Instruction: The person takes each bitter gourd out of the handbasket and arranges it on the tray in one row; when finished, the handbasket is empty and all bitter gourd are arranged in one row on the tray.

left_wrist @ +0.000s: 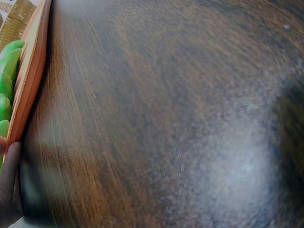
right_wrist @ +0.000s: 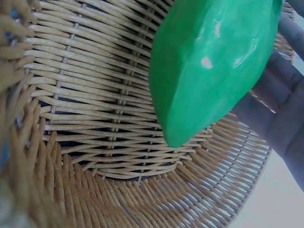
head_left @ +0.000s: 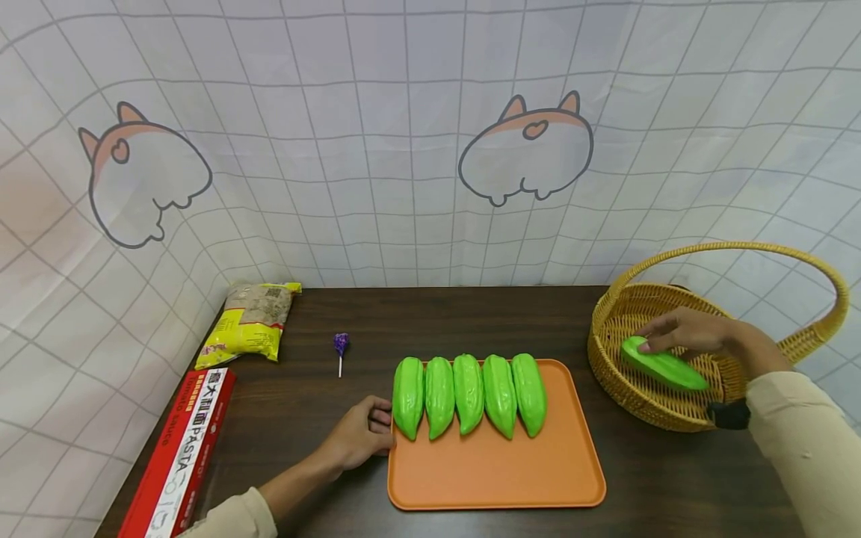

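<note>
My right hand (head_left: pixel 693 336) grips a green banana (head_left: pixel 662 365) by its upper side, inside the wicker basket (head_left: pixel 602 359). In the right wrist view the banana (right_wrist: pixel 209 71) hangs over the woven bottom, its pointed end downward and the fingers to its right. At the left edge of the orange tray (head_left: pixel 498 478), my left hand (head_left: pixel 359 433) pinches the rim; the left wrist view has the thumb (left_wrist: pixel 12 166) against the outer wall. Several more green bananas (head_left: pixel 468 396) lie side by side in a row along the tray's far half, tips toward me.
A tall arched handle (head_left: pixel 740 246) rises over the basket. Left of the tray are a purple lollipop (head_left: pixel 341 344), a yellow snack-like bag (head_left: pixel 252 321) and a red pasta box (head_left: pixel 178 456). A white checked curtain (head_left: pixel 403 149) stands behind the dark wooden table (head_left: pixel 444 317).
</note>
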{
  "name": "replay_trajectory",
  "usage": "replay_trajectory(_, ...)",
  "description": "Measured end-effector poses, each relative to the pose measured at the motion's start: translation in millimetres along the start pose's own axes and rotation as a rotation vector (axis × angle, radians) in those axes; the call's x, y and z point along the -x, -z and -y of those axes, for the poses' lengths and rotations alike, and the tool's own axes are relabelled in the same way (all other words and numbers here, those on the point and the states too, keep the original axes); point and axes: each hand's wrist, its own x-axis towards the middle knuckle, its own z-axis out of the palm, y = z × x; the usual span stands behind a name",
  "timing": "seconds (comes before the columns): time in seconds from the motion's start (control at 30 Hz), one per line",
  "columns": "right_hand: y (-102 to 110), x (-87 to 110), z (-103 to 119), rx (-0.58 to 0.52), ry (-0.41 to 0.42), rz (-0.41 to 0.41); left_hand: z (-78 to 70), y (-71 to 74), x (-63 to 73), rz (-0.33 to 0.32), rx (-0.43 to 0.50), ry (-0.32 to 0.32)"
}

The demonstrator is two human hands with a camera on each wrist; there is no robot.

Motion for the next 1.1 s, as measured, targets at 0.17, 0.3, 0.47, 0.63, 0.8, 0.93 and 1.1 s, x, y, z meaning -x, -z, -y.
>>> replay_trajectory(0.17, -0.2, 2.8, 2.4, 0.030, 0.009, -0.039, -0.1, 0.6, 0.7, 0.010, -0.007, -0.005)
replay_trajectory(0.3, -0.8, 2.7, 2.7, 0.046, 0.012, -0.067, 0.3, 0.9, 0.7, 0.006, -0.003, -0.009)
replay_trajectory(0.47, -2.1, 3.6, 3.4, 0.043, 0.021, -0.115, 0.6, 0.9, -0.1, 0.007, -0.002, -0.018)
replay_trajectory(0.63, -3.8, 6.3, 7.6, 0.018, 0.035, -0.145, 0.2, 0.7, 0.7, 0.002, 0.000, -0.006)
replay_trajectory(0.8, -5.2, 9.6, 10.2, 0.006, 0.040, -0.165, 1.3, -0.4, 0.1, -0.005, -0.004, -0.005)
replay_trajectory(0.93, -7.0, 13.1, 10.9, 0.026, 0.053, -0.191, 2.3, -0.9, -1.1, -0.007, -0.006, -0.004)
replay_trajectory(1.1, -9.7, 19.9, 15.9, 0.042, 0.066, -0.224, 1.1, 0.7, -0.1, 0.008, -0.002, -0.011)
